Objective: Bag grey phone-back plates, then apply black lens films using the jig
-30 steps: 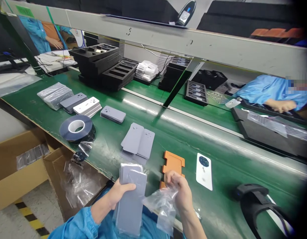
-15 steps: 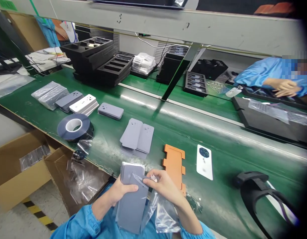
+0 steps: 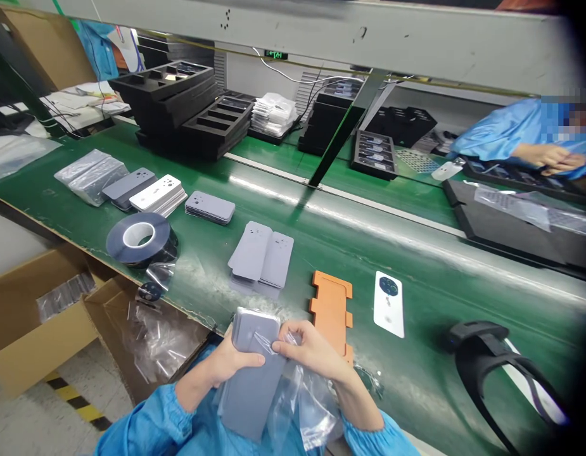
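The left hand [image 3: 230, 364] has its fingers clenched around the grey panel stack [image 3: 252, 380], held upright at the near edge of the desk [image 3: 416, 253]. The right hand [image 3: 312, 351] has its fingers pinching the clear bag [image 3: 314, 408] against the top of the stack. The orange jig [image 3: 331, 304] lies just beyond, with bare surface past it. The cardboard box [image 3: 107, 304] below the edge contains loose clear film.

One tape roll [image 3: 141, 239]; one orange jig [image 3: 331, 310]; one white back cover [image 3: 388, 304]; two hands at it, left hand [image 3: 230, 362] and right hand [image 3: 312, 350]; one grey stack [image 3: 252, 380] held; one clear bag [image 3: 314, 408]; one co-worker [image 3: 502, 136] opposite.
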